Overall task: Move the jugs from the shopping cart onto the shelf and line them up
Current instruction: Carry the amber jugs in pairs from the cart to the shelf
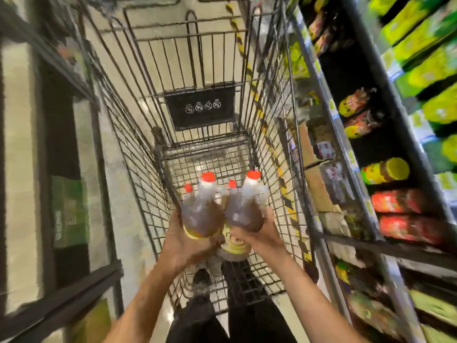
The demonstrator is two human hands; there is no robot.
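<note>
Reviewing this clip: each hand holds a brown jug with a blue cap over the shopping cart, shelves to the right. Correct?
Not quite: the caps are red, not blue. The head view shows the left hand and right hand each holding a brown jug over the shopping cart, shelves to the right.

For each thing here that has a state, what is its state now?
Left hand: grips a jug from below.
Right hand: grips another jug.
Left jug: capped, lifted, tilted.
Right jug: capped, lifted, tilted.
Two jugs behind: capped, mostly hidden.
Shopping cart: nearly emptied.
</note>
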